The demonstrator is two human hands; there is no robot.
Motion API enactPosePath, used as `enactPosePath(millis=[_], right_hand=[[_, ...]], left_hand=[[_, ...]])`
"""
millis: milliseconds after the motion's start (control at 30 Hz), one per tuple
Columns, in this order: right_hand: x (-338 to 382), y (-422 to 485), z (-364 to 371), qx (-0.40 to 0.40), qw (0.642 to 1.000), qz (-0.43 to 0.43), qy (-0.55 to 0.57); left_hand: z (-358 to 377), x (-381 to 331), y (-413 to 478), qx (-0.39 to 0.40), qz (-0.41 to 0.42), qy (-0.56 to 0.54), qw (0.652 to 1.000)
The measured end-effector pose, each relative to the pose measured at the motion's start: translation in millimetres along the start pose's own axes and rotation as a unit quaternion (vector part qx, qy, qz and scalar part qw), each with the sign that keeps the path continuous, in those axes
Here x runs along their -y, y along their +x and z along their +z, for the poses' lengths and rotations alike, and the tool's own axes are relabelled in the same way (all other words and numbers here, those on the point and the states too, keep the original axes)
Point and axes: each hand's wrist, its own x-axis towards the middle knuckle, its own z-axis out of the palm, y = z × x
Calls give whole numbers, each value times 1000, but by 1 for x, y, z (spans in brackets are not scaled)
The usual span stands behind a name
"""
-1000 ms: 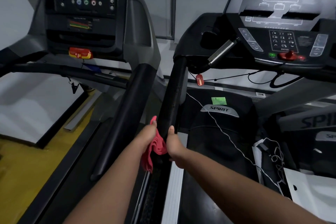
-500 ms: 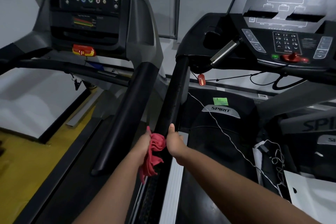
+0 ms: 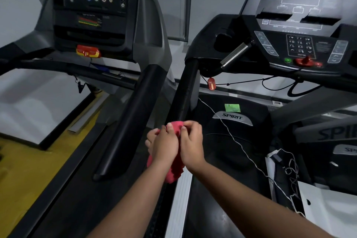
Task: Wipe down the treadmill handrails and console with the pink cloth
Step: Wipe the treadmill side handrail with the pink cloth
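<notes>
Holds cloth (image 3: 173, 170) bunched between left hand (image 3: 165, 145) and right hand (image 3: 192, 145), with both grips curled tight on it, at near end of rail (image 3: 184, 92). Stretches straight ahead, long axis rising toward console (image 3: 301, 15). Seems equally near either hand; probably calls for forward slide.

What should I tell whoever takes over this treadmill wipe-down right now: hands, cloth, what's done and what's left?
Left hand: grips the pink cloth.
Right hand: holds the same cloth from the other side.
The cloth is bunched at the near end of the black handrail; the hands hide whether it wraps the rail.
Done: cannot tell how much is already wiped.
Left: probably the length of this handrail, then the console, which neither hand is near.
</notes>
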Motion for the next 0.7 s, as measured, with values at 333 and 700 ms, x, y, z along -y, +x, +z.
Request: enactPosePath(millis=[333, 700], right_hand=[[-9, -9, 7, 79, 994, -8, -70], [-13, 1, 13, 18, 997, 17, 67]], left_hand=[[-7, 13, 18, -58, 59, -249, 965], [11, 35, 52, 102, -83, -158, 979]])
